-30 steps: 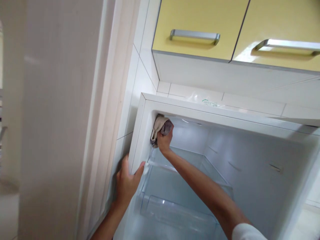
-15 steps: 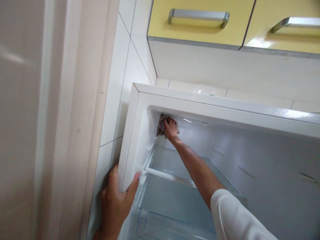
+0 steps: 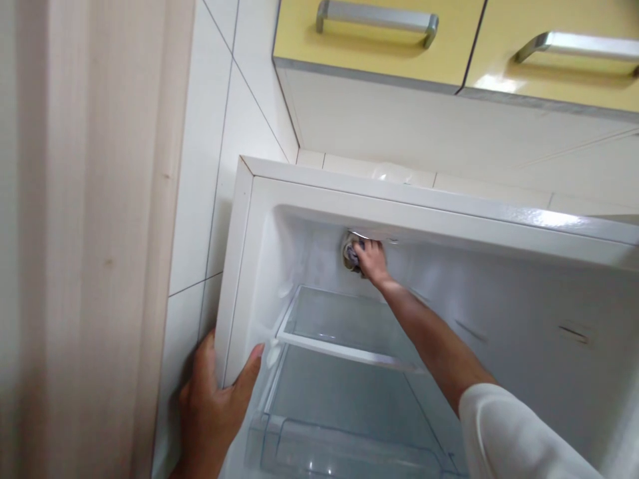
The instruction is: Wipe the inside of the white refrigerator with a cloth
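Deep inside the open white refrigerator (image 3: 359, 199), my right hand (image 3: 372, 259) grips a bunched, dark-patterned cloth (image 3: 351, 254). It presses the cloth against the back wall, just under the ceiling of the compartment. My left hand (image 3: 214, 399) clasps the refrigerator's left side edge. Its thumb lies on the front frame, and the other fingers wrap around the outer side, partly hidden. Below my right arm a glass shelf (image 3: 339, 319) with a white front trim spans the compartment.
A lower glass shelf (image 3: 344, 389) and a clear plastic drawer (image 3: 349, 449) lie beneath. Yellow cabinets (image 3: 369, 40) with metal handles hang overhead. A wooden door frame (image 3: 110, 233) and white wall tiles (image 3: 200, 166) stand close on the left. Clear plastic (image 3: 392, 173) shows above the refrigerator.
My right hand has moved the cloth rightward along the back wall, away from the upper left corner. My left hand keeps its hold on the side edge. The view has shifted slightly.
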